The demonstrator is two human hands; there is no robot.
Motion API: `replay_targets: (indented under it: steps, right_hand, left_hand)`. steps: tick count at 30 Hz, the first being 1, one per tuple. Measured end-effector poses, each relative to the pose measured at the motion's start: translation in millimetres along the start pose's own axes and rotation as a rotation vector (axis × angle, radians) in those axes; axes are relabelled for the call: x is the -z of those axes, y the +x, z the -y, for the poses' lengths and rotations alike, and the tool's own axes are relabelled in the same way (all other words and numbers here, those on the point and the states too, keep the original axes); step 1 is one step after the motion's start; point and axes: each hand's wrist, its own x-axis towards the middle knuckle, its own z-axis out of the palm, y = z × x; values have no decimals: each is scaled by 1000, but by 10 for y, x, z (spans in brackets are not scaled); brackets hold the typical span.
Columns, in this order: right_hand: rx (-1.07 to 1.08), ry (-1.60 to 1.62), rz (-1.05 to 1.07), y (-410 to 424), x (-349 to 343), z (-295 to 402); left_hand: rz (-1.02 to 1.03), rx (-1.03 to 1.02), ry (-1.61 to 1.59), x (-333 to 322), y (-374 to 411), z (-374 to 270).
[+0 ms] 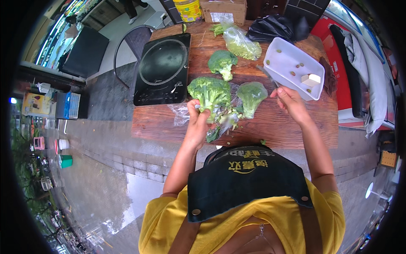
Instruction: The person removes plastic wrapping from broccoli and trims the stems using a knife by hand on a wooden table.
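Observation:
My left hand [199, 123] grips the stem of a broccoli head [210, 92] above the wooden table. In my right hand [289, 103] is a knife [268, 75], its blade pointing up and to the left, beside the white plastic tray. Between my hands lies a plastic-wrapped broccoli head [252, 96]. Farther back rests an unwrapped broccoli head [223, 63]. Broccoli trimmings [229, 120] and crumpled clear film lie near my left hand.
A black induction cooker [163, 68] stands at left. The white tray [277, 76] at right holds a pale block and several small olive-coloured fruits. Behind are a clear bag of green vegetables [242, 44], a black plastic bag [271, 28], a cardboard box [223, 11] and a yellow tub [187, 10].

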Motion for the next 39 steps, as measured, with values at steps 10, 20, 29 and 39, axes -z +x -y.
replay_targets:
  steps: [10, 20, 29, 39]
  right_hand:
    - [51, 386, -11, 158, -746, 292]
    - [-118, 858, -26, 326, -1286, 294]
    - [-260, 1321, 178, 461, -1217, -76]
    - [263, 553, 172, 592, -876, -137]
  left_hand:
    - [-49, -500, 479, -151, -46, 79]
    - [-222, -969, 942, -293, -5, 184]
    - [-178, -1153, 1044, -408, -9, 143]
    - [217, -384, 415, -116, 314, 112]
